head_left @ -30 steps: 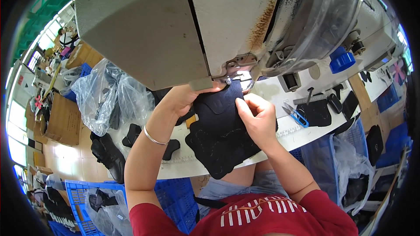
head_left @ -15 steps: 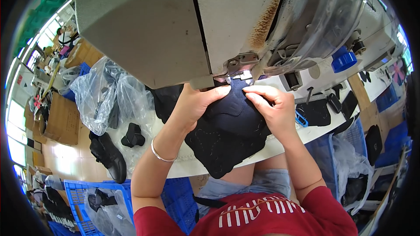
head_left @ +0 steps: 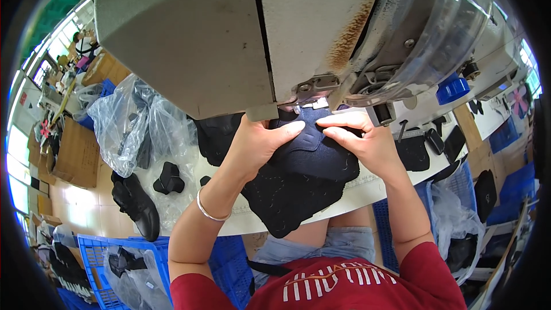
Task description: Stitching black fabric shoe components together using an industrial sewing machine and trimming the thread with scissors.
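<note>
At frame centre, your left hand (head_left: pixel 258 143) and right hand (head_left: pixel 364 140) pinch the dark fabric shoe-upper piece (head_left: pixel 307 152) flat under the sewing machine head (head_left: pixel 298 28), apparently aligning a seam; next, feed it steadily.

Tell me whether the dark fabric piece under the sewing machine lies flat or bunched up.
Bunched, not flat: the dark fabric piece humps up between the left hand and right hand, its lower part draping over the table edge.
</note>
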Demonstrator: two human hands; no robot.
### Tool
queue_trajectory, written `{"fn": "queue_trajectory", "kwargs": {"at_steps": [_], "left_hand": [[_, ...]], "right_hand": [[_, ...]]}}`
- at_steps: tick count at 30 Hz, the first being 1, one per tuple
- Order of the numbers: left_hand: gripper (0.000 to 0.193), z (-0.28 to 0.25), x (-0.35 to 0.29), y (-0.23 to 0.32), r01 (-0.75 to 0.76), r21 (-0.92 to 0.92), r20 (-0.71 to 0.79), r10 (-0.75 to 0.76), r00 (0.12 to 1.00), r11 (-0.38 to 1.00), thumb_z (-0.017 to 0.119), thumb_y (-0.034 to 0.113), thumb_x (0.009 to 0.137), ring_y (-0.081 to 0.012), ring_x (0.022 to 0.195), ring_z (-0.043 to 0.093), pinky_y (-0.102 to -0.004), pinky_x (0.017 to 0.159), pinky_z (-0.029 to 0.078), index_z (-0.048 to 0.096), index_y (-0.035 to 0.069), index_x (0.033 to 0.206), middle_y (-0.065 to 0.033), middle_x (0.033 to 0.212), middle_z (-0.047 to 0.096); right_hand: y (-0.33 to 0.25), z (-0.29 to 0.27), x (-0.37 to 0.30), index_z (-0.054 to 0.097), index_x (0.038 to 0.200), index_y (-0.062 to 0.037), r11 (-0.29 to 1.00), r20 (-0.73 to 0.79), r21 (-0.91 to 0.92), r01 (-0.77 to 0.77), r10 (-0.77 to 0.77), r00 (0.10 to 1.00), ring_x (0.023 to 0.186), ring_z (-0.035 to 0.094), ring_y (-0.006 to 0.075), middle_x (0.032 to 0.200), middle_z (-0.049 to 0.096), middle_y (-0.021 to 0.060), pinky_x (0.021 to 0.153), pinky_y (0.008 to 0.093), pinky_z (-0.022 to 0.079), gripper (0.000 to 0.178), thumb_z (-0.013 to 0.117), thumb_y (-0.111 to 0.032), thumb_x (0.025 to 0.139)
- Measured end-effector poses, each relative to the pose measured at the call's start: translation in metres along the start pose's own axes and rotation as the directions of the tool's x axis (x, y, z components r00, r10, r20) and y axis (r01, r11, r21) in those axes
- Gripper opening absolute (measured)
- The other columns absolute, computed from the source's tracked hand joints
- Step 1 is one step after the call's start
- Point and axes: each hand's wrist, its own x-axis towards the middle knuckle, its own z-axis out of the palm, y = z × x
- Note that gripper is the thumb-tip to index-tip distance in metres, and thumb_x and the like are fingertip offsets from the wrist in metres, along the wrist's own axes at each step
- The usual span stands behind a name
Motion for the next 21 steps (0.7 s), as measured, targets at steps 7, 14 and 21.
{"fn": "queue_trajectory", "kwargs": {"at_steps": [7, 14, 21], "left_hand": [[0.024, 0.007, 0.002, 0.004, -0.15, 0.019, -0.036, 0.15, 0.988, 0.989, 0.072, 0.006, 0.076, -0.0131, 0.089, 0.055, -0.0267, 0.08, 0.046, 0.06, 0.0, 0.096, -0.0044, 0.096, 0.061], [0.026, 0.011, 0.003, 0.012, -0.235, 0.094, -0.031, 0.239, 0.971, 0.967, 0.071, 0.008, 0.077, -0.0128, 0.083, 0.056, -0.0263, 0.076, 0.047, 0.063, -0.002, 0.099, -0.0041, 0.091, 0.062], [0.022, -0.01, 0.008, 0.02, -0.087, 0.165, 0.021, 0.084, 0.996, 0.982, 0.072, 0.01, 0.077, -0.0128, 0.08, 0.056, -0.0256, 0.074, 0.047, 0.065, -0.002, 0.094, -0.0044, 0.088, 0.062]], "right_hand": [[0.013, -0.003, 0.008, 0.071, 0.097, -0.0003, 0.986, 0.048, 0.166, -0.033, 0.025, 0.999, 0.069, 0.06, 0.0079, 0.079, 0.07, 0.0061, 0.062, 0.0232, 0.046, 0.02, 0.069, -0.012, 0.081], [0.018, -0.005, 0.01, 0.071, 0.097, 0.0009, 0.967, 0.053, 0.252, -0.037, 0.024, 0.998, 0.073, 0.059, 0.0059, 0.082, 0.07, 0.0059, 0.066, 0.0219, 0.046, 0.019, 0.069, -0.01, 0.082], [0.011, 0.007, 0.001, 0.07, 0.1, 0.0001, 0.955, 0.074, 0.292, -0.054, 0.034, 0.997, 0.075, 0.059, 0.006, 0.083, 0.069, 0.0042, 0.069, 0.022, 0.047, 0.02, 0.068, -0.009, 0.082]]}}
